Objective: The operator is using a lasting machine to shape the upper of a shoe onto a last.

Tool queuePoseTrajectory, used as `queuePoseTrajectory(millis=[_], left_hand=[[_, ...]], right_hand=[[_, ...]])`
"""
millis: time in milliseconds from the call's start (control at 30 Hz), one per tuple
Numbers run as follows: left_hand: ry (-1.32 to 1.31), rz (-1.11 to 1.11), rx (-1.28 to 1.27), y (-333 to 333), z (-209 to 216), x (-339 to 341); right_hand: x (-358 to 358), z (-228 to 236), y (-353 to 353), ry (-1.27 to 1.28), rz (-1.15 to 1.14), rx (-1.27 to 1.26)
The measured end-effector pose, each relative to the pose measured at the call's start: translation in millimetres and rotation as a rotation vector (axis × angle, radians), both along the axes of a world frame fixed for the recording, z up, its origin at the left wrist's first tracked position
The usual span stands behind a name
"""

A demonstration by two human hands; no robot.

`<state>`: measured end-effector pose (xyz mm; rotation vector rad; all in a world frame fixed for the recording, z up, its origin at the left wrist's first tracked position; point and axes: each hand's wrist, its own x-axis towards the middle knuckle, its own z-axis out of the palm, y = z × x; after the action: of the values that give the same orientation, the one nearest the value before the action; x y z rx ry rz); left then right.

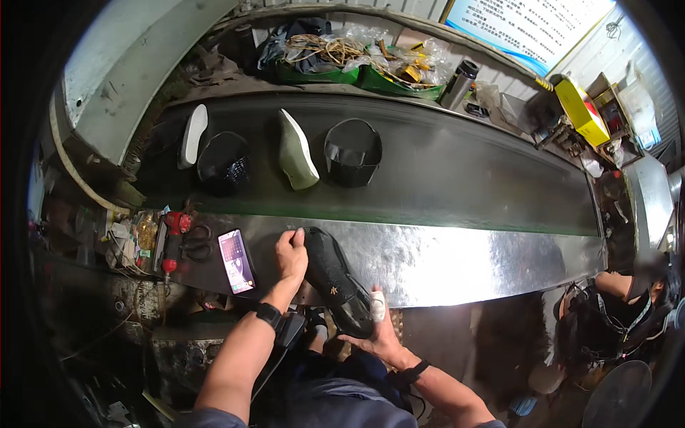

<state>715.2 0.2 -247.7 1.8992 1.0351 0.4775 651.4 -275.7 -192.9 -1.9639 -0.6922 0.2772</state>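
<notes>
A: Principal item, with bearing?
B: Black shoe point(321, 264), gold ornament point(334, 291) on its upper; located right of the lit phone point(236, 260). Long axis diagonal: far end leaning toward the phone, near end slanting away from it.

A: Hands?
B: Left hand point(291, 258), between phone and shoe: fingers curled, gripping the far end's edge. Right hand point(384, 340), farther right of the phone: thumb and extended fingers clasping the near end; white wrap point(377, 305) on one finger.

A: Obscured portions?
B: Shoe's underside hidden; toe and heel hard to tell apart. Left fingertips partly concealed.

A: Surfaces?
B: Metal ledge point(389, 250), under the phone and extending right of it, bright with glare. Dark belt point(457, 164), beyond the phone, bearing two pale shoe forms point(297, 157) and two black open pieces point(353, 170).

A: Room?
B: Left of the phone: black scissors point(199, 241), red-and-black tool point(177, 222). Well beyond it: green trays point(307, 75), heaped; one flask point(458, 84). Far right of it: another person point(614, 317), partly lost in shadow.
</notes>
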Motion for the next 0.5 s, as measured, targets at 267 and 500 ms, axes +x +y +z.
queuePoseTrajectory(millis=[267, 500], left_hand=[[0.460, -0.271, 0.016, -34, 51, 18], [0.412, -0.132, 0.062, -32, 29, 21]], right_hand=[[15, -16, -22, 0.014, 0.244, -0.111], [23, -34, -23, 0.071, 0.342, -0.055]])
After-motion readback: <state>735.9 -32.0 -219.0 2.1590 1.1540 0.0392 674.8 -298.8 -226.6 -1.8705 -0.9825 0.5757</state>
